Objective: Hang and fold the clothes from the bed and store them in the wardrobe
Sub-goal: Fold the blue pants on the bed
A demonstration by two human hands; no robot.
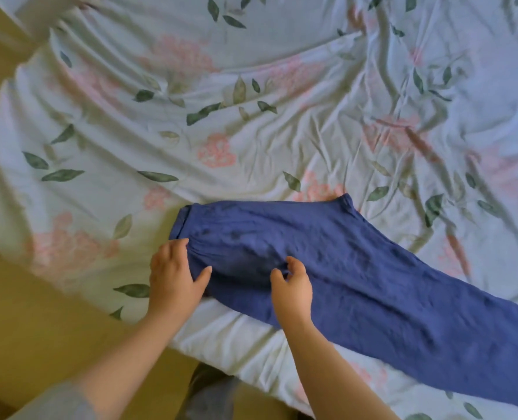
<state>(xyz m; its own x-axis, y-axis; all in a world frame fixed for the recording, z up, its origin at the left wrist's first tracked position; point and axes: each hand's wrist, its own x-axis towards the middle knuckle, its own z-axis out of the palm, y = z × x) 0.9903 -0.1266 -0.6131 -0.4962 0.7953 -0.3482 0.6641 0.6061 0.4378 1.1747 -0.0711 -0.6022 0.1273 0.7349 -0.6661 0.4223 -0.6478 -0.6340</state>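
Blue trousers (373, 283) lie flat on the bed, centre to lower right of frame. The long axis runs diagonally, with the waistband (264, 204) at frame centre and the legs going down-right and out past the right edge. I only see one leg's width, so I'd judge they're already doubled leg over leg. The hem end is out of frame, so I can't confirm that.

Both my hands are at the waist end, on the edge nearest the bottom of the frame.
- Left hand (173, 277): fingers straight and spread, thumb out, resting flat on the left corner of the waist, partly on the cloth and partly on the sheet. It holds nothing.
- Right hand (292, 286): just to the right of the left one, at the seat or crotch area. The fingers are curled down against the thumb and look to be pinching a small ridge of fabric, with creases drawn in toward it.

What matters for the next fold is that the bulk of the garment lies right and down-frame of both hands. The right hand is nearer the legs, so the reach for the hem end is its job. The left can pin the waist.

Around the trousers is a rumpled floral bed sheet (251, 116). Yellowish floor (39, 328) is at lower left. No wardrobe or hanger is in view.
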